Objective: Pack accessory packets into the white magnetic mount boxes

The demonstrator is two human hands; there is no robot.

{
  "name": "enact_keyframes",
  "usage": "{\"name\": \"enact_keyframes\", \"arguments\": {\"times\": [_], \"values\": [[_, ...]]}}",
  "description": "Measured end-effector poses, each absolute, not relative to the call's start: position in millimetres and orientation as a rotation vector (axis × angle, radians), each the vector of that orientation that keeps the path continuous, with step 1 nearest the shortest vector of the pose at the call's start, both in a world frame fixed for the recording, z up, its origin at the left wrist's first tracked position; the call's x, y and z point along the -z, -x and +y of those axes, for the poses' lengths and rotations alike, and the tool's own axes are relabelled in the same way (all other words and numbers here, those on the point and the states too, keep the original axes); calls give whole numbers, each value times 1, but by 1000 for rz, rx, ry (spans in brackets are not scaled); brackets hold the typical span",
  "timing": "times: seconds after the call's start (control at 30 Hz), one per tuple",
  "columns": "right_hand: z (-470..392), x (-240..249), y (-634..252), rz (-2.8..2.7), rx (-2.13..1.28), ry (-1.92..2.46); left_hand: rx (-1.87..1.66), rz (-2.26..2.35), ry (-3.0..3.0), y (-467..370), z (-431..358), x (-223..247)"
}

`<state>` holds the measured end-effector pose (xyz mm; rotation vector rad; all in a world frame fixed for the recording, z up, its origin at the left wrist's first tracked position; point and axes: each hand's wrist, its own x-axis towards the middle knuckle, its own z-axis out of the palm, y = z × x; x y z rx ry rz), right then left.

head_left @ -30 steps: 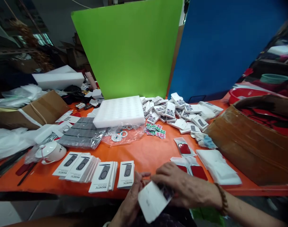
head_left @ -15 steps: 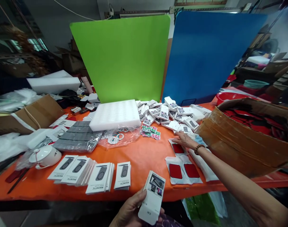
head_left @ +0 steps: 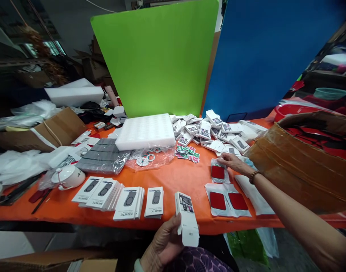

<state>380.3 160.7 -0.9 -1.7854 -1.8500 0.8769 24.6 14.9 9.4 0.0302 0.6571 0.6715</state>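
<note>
My left hand (head_left: pixel 168 236) is wrapped round a white printed box (head_left: pixel 186 213) at the table's front edge; the box's near flap hangs open. Farther right, my right hand (head_left: pixel 232 162) pinches the top edge of a white pouch (head_left: pixel 219 173) with a dark red square on it. Two more red squares (head_left: pixel 217 200) on white sheets lie just in front of that pouch. Beyond my right hand is a heap of white boxes (head_left: pixel 204 129). Small red and green cards (head_left: pixel 186 152) lie left of the pouch.
Stacks of "MAGNETIC" boxes (head_left: pixel 129 202) line the front left, near a white lidded cup (head_left: pixel 67 176). A foam block (head_left: pixel 146 132) and a grey wrapped pack (head_left: pixel 101 156) sit behind. A large cardboard box (head_left: pixel 297 170) stands right; green and blue boards rise at the back.
The view has shifted, moving the scene. The box in my left hand is turned more on its side, showing its edge. My right hand now has the pouch edge lifted slightly.
</note>
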Motion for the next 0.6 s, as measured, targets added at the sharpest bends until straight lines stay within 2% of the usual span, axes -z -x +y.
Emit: {"name": "enact_keyframes", "arguments": {"times": [0.37, 0.6], "values": [[160, -12, -369, -1850, -1235, 1725, -779, 699, 164, -44, 28, -9], [145, -18, -362, -1813, -1273, 1758, -914, 675, 64, -53, 30, 1]]}}
